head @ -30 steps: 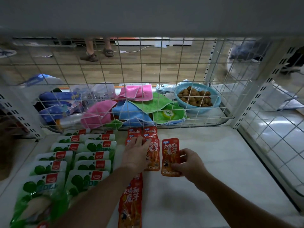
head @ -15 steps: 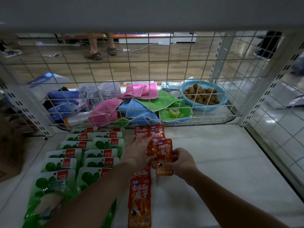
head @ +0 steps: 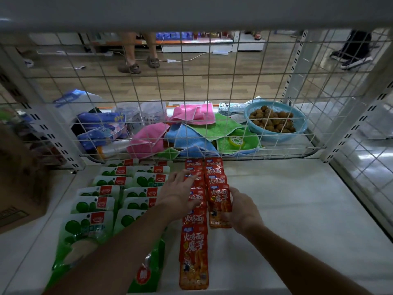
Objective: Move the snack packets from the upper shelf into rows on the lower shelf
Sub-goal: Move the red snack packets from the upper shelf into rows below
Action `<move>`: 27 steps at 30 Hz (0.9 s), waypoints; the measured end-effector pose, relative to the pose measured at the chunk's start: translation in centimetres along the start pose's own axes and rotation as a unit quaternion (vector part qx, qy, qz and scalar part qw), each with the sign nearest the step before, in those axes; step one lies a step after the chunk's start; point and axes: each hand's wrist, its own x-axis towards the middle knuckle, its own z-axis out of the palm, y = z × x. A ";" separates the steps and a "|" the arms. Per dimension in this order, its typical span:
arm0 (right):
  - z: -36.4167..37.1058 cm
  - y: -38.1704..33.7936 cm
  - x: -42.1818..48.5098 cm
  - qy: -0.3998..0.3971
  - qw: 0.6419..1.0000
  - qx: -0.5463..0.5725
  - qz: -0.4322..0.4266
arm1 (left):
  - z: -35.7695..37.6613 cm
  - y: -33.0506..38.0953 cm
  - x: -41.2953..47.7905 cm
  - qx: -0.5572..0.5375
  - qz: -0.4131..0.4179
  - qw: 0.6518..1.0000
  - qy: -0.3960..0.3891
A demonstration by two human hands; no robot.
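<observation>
I am watching the right hand (head: 242,211) pinching a red packet (head: 220,206) by its right edge, fingers curled round it. It is holding the packet flat on the white shelf (head: 297,209), at the near end of the right red row (head: 215,170), just beside the left red row (head: 193,252). The packet is showing 火鸡面 魔芋 in white and yellow and, at its foot, the letters KON; the rest is lying under the hand.

The left hand (head: 178,192) is resting open on the left red row, fingers straight and spread, gripping nothing. The nearest packet there is bearing the same characters.

Left of these, green packets (head: 93,206) with red square labels are lying in two rows; I am not managing to read them. Behind the wire mesh (head: 209,86), coloured cloths (head: 146,139) and a blue basket (head: 278,137) of brown lumps are sitting.
</observation>
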 end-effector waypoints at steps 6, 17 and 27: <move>0.2 0.2 0.1 -0.003 1.000 0.003 -0.006 | 0.0 0.1 -0.2 0.003 -0.001 1.000 -0.009; -0.5 -0.2 -0.1 -0.022 1.000 -0.014 0.000 | -0.5 0.5 -0.7 -0.018 0.007 1.000 -0.016; -6.1 -3.1 -5.1 0.044 0.965 -0.190 -0.176 | -4.3 3.3 -4.5 -0.074 0.037 0.994 0.075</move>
